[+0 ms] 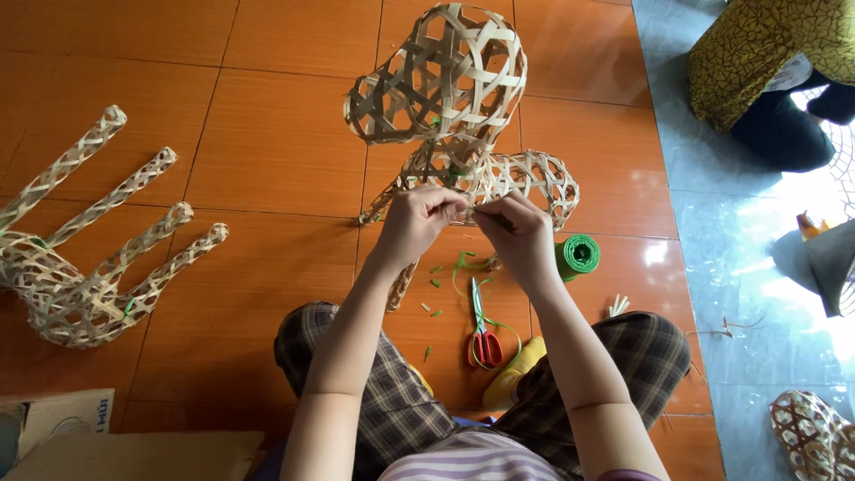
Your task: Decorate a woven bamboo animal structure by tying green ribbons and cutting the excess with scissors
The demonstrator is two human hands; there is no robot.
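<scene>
A woven bamboo-strip figure (450,85) with a rounded open-lattice head stands on the orange tiled floor in front of me. Its lower woven body (534,178) stretches to the right. My left hand (417,218) and my right hand (521,227) meet at the base of the figure, fingers pinched on a thin green tie between them. Red-handled scissors (484,343) lie on the floor between my knees, with green strip offcuts (463,265) scattered around. A green roll of tie material (579,256) sits just right of my right hand.
A second woven bamboo animal frame (85,258) lies on its side at the left, legs pointing up-right. Cardboard (134,454) lies at the lower left. Another person (775,71) in a yellow patterned top sits at the upper right. A woven piece (815,436) rests at the lower right.
</scene>
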